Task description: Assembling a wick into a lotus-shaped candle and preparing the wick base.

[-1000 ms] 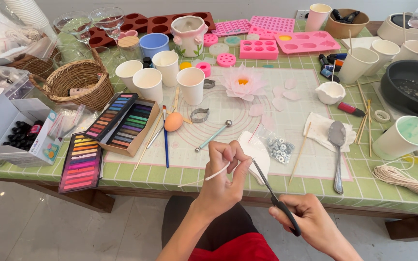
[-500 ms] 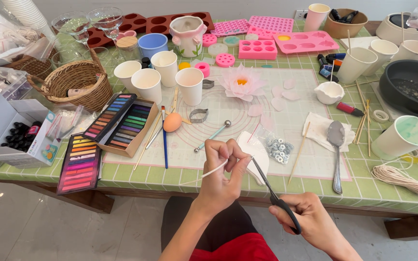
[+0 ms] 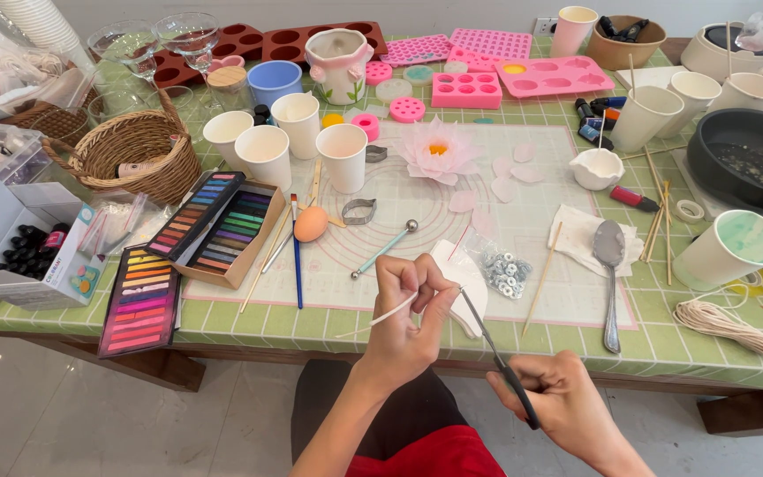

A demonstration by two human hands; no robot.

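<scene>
My left hand is raised above the table's near edge and pinches a thin white wick that sticks out to the left. My right hand grips black-handled scissors, low at the front. Their blades reach up to the wick at my left fingertips. Just behind the hands lie a white paper piece and a small clear bag of metal washers. A pink wax flower sits further back on the translucent mat.
The green tiled table carries pastel boxes, a wicker basket, white paper cups, pink silicone moulds, a metal spoon, a coil of wick, a black pan and wooden sticks.
Both hands stay almost in place. The scissors' blades have edged up closer to the wick at my left fingertips.
</scene>
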